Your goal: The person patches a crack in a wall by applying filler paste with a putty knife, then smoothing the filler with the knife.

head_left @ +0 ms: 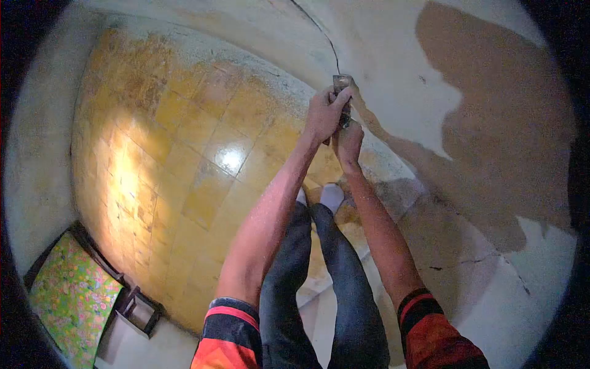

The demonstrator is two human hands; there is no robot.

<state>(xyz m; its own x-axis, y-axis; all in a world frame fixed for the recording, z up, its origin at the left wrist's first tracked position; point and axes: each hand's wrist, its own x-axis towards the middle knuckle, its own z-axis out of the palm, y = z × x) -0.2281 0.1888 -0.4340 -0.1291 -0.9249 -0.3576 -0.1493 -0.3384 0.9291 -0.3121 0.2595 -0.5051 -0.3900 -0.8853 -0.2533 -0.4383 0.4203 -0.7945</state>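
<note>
Both my arms reach forward to a dark, narrow object (342, 82) beside the cracked wall. My left hand (324, 114) is closed round its left side, with the thumb across the front. Just below and to the right, my right hand (349, 141) is closed round the lower part of the same object. Its top end sticks up above my fingers, close to the lower end of a dark line on the wall (381, 55). What exactly the object is cannot be made out.
Worn yellow floor tiles (184, 154) lie to the left, with bright glare on them. My feet (332, 195) are below my hands. A green flowered surface (74, 295) with a dark frame stands at lower left. A large shadow falls on the right wall.
</note>
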